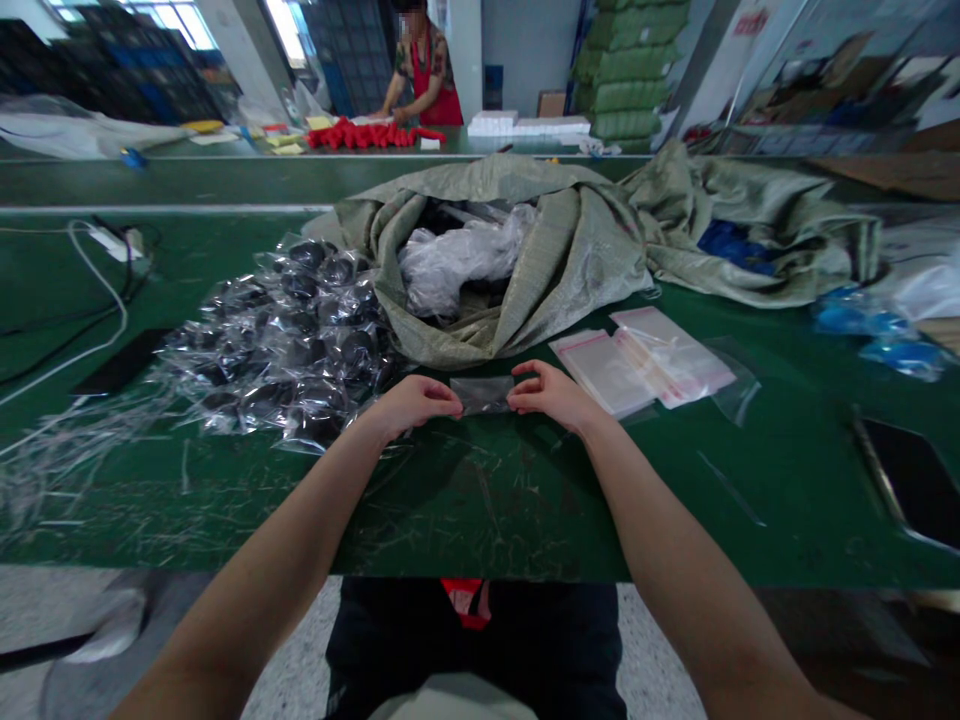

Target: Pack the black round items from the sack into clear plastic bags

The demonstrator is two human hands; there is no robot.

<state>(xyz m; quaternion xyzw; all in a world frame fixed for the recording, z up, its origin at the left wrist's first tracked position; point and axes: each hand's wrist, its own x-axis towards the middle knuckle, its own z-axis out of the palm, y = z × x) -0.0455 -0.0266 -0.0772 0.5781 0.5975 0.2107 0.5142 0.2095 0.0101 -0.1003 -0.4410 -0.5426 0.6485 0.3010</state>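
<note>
**Room survey: workshop floor, daylight from far left**

We note a green-topped workbench (495, 520) in the foreground and a second green bench (195, 182) running parallel just beyond it. Below them we see a speckled terrazzo floor (292, 640). Daylight enters through tall windows (169, 20) at far left, beside a white pillar (232, 50), and a pale grey wall (525, 50) stands at the far end. We log dark stacked crates (112, 70) along the left side, tall bales in green sacking (626, 70) near the back, and a red sign (752, 22) high up at right.
</note>
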